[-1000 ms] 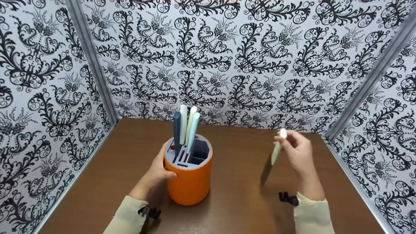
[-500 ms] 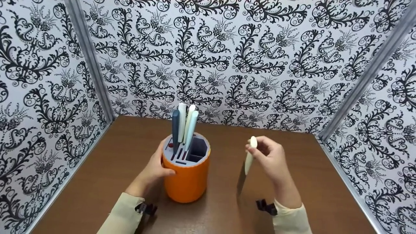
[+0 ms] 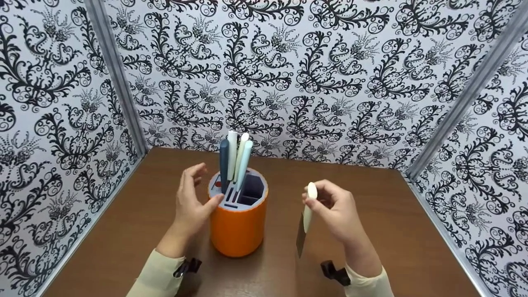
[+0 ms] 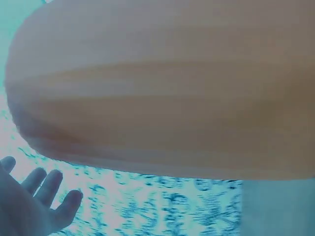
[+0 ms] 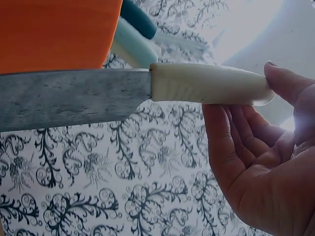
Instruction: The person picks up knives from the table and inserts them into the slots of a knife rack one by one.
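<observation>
An orange round knife block (image 3: pixel 238 231) with a grey slotted top stands upright on the table. Several handled pieces stick up from its slots: a dark blue handle (image 3: pixel 224 165), a white one (image 3: pixel 232 154), a cream one and a light blue one (image 3: pixel 244 163). My left hand (image 3: pixel 193 206) is beside the block with fingers spread, its thumb tip at the top rim. To the right of the block, my right hand (image 3: pixel 336 210) pinches the end of a cream-handled knife (image 5: pixel 197 82) between thumb and fingers. Its wide blade (image 5: pixel 74 98) points downward in the head view.
The brown wooden table (image 3: pixel 177 161) is enclosed by patterned black-and-white walls (image 3: pixel 272 82) with grey corner posts (image 3: pixel 119 78). Larger dark compartments (image 3: pixel 252 187) show on the right side of the block's top.
My right hand has carried the knife leftward and slightly down toward the block. My left hand has let go of the block's side and lifted with its fingers opened.
</observation>
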A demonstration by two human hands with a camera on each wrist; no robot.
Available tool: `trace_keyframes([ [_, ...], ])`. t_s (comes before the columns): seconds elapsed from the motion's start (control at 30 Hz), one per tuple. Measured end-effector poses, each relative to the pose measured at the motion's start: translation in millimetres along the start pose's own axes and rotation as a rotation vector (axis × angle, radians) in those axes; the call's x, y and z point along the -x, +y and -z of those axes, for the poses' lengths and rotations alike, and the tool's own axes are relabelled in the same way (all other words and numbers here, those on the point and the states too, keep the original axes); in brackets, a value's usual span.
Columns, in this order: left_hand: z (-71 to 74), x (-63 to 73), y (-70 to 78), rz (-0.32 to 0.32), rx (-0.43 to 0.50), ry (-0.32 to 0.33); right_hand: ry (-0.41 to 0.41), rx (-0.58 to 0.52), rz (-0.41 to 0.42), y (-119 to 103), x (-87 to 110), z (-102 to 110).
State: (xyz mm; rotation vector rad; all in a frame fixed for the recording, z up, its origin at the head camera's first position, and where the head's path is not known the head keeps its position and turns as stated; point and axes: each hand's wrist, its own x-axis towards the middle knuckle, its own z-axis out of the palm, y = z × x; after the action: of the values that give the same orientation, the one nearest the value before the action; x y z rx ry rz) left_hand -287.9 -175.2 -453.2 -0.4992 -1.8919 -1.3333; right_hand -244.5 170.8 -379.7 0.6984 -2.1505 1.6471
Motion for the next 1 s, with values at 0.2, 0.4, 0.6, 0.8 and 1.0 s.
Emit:
trace_keyframes([
  [0.2,-2.2,-1.4,34.2,-0.181,-0.054,0.117,-0.006,0.001,0.012,-6,6.5,-11],
  [0.4,-11.0,11.9,78.0,-0.163,0.343,0.107,-0.025,-0.031,0.084,-12,12.8,-20],
  [0.6,-27.7,31.8,102.8,-0.154,0.436,-0.097,-0.058,-0.074,0.173,-18,17.8,-26],
  [0.8,-40.6,42.0,105.8,-0.064,0.255,-0.288,-0.083,-0.035,0.210,-22,23.4,-34],
  [1.0,-49.6,51.3,105.4,0.046,0.227,-0.370,-0.102,-0.024,0.244,-23,31.6,-42],
])
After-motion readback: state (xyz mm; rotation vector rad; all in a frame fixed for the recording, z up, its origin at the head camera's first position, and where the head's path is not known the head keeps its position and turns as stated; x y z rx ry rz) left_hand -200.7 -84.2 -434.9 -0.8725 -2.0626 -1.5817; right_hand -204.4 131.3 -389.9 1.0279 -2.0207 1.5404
